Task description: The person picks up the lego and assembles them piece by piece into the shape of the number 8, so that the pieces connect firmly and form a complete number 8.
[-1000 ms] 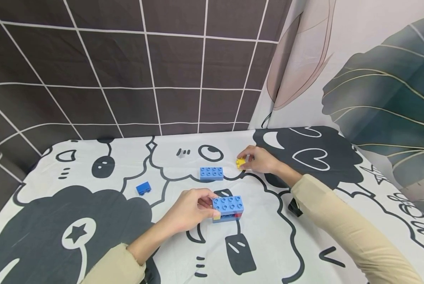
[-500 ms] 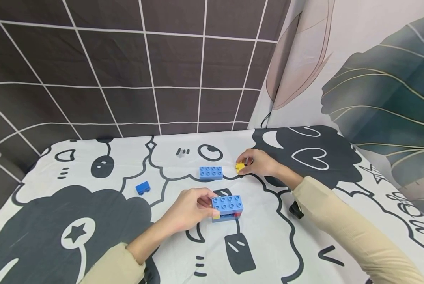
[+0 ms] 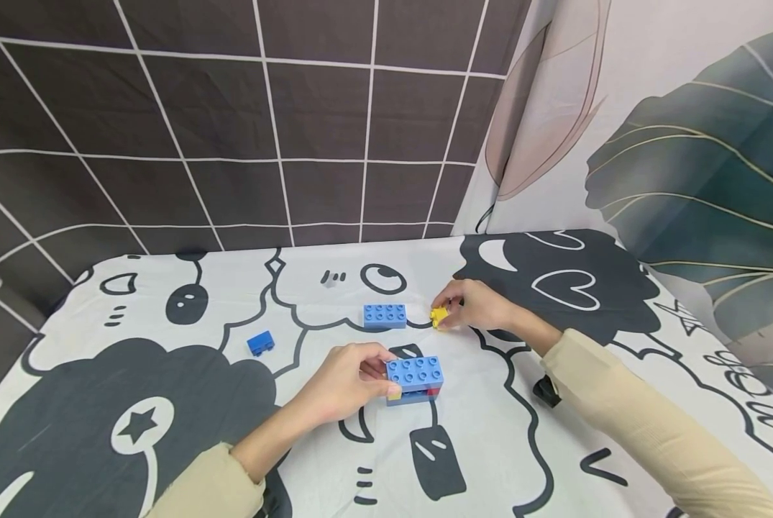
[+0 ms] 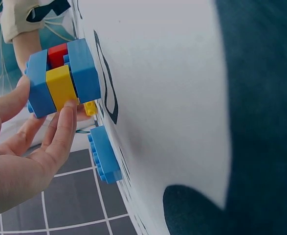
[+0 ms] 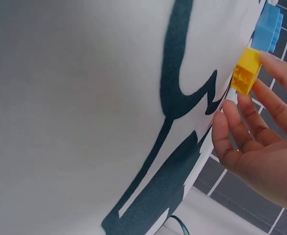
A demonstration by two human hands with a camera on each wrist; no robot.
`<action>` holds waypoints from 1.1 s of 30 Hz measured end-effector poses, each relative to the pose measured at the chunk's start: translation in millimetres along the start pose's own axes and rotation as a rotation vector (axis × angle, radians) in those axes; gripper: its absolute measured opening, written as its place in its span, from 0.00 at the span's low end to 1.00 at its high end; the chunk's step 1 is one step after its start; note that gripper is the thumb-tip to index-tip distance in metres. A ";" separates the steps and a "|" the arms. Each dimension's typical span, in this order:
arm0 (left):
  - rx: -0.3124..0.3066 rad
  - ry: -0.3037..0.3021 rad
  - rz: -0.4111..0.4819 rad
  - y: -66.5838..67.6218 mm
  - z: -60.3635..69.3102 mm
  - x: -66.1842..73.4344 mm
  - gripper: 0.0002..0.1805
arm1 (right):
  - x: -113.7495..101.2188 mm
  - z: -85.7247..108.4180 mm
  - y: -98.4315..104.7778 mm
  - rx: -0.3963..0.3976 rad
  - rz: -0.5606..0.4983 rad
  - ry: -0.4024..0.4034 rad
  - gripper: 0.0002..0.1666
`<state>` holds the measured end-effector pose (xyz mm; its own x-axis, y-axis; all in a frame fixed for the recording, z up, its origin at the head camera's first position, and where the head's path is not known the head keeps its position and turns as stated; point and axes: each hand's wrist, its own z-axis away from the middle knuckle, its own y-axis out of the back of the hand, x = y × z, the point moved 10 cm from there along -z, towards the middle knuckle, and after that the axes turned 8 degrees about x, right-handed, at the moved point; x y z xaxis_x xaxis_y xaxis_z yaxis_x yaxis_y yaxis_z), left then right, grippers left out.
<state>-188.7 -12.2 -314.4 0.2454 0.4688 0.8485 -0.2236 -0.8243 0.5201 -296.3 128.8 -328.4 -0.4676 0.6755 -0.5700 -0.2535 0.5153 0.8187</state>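
Note:
My left hand [image 3: 344,381] grips the left end of a small stack of toy building bricks on the cloth. The stack has a light blue eight-stud brick [image 3: 415,372] on top and another blue brick [image 4: 83,69] at the bottom. Between these two sit a yellow brick [image 4: 61,87] and a red brick [image 4: 57,55]. Farther back to the right, my right hand [image 3: 479,306] pinches a separate small yellow brick [image 3: 438,317]. In the right wrist view its hollow underside faces the camera, and the thumb and fingertips are on it.
Behind the stack lies a loose light blue eight-stud brick [image 3: 385,316], just left of the pinched yellow one. A smaller dark blue brick [image 3: 260,343] is off to the left. The cloth [image 3: 321,295] has black and white cartoon prints; a dark gridded curtain [image 3: 231,129] hangs behind.
My right hand has moved slightly toward me with the yellow brick, whose tilt has shifted a little in the fingers. The left hand and stack stay still.

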 end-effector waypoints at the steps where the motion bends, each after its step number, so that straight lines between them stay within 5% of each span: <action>1: 0.001 0.000 -0.001 0.1 0.1 0.0 0.15 | -0.6 0.8 0.1 -0.001 -0.007 0.006 0.17; 23: 0.002 -0.001 -0.007 0.0 0.1 1.2 0.15 | -8.9 22.1 0.0 -0.066 -0.192 0.055 0.16; 33: 0.004 0.001 -0.014 0.3 0.0 0.4 0.16 | -29.2 33.3 6.6 -0.106 -0.285 0.103 0.20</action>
<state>-188.7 -12.3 -314.0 0.2473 0.4803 0.8415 -0.2163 -0.8192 0.5311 -256.1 130.1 -308.8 -0.4469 0.4523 -0.7718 -0.4712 0.6143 0.6329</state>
